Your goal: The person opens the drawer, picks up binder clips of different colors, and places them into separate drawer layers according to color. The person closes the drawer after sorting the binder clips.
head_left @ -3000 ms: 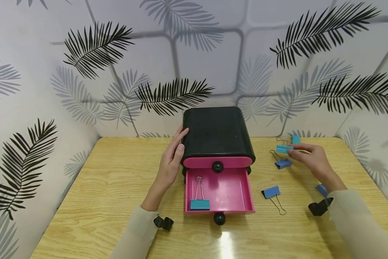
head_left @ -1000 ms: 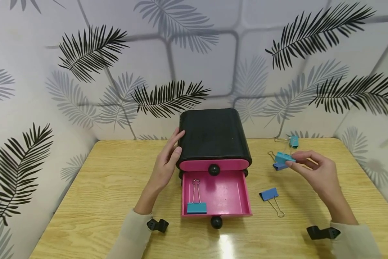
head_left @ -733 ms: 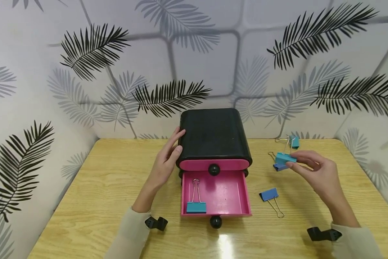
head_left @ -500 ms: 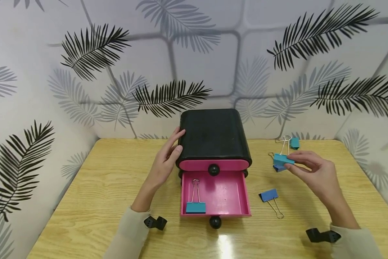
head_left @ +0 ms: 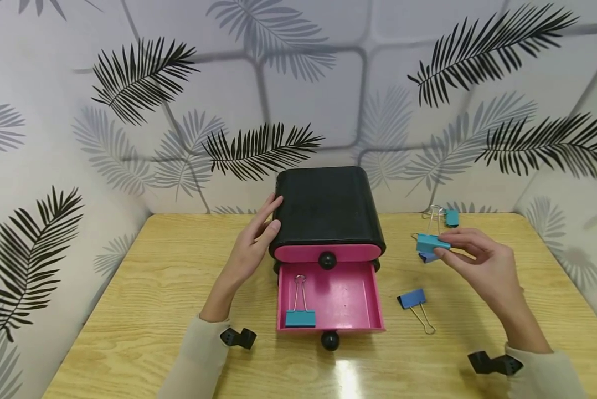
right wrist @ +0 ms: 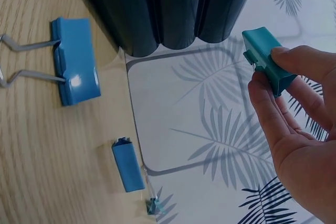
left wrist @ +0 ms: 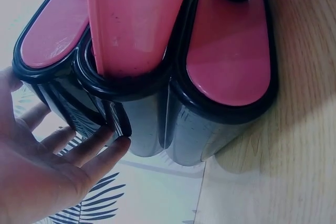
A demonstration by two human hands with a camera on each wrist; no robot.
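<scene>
My right hand [head_left: 483, 266] pinches a teal binder clip [head_left: 430, 243] between thumb and fingers, raised off the table, its wire handles pointing up and away. My left hand [head_left: 246, 252] rests its fairly straight fingers against the left side of a black drawer unit [head_left: 328, 205] with pink fronts. The left wrist view shows three tiers, the middle drawer [left wrist: 139, 24] pulled out. Inside that pink drawer [head_left: 353, 299] lies another teal binder clip [head_left: 300, 318] at the front left. A blue binder clip [head_left: 412, 298] lies right of the drawer; a second blue clip [right wrist: 127, 164] sits farther back.
Another teal clip [head_left: 452, 218] lies at the table's back edge. The wooden table [head_left: 169, 288] backs onto a leaf-patterned wall [head_left: 318, 100]. A black knob [head_left: 330, 340] sticks out from the open drawer's front.
Since three seconds ago, my right hand has come slightly left and toward me, and the held teal clip has turned so its handles show upright. My left hand stays against the unit.
</scene>
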